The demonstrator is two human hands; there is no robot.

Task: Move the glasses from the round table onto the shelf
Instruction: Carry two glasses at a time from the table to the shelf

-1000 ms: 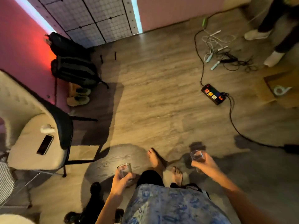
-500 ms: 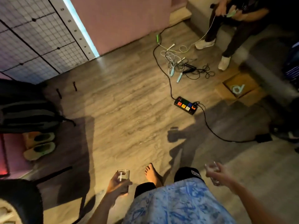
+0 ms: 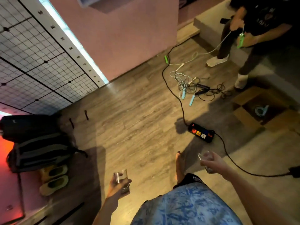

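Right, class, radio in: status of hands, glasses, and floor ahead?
Left hand holding glass. Right hand holding second glass. No shelf in view. Power strip and cable ahead.

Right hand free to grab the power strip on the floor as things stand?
Probably not. The right hand is closed around a glass, and the power strip lies on the floor below and ahead of it.

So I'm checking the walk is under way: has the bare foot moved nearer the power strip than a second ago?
Yes. The bare foot now sits just below and left of the power strip, much nearer than before.
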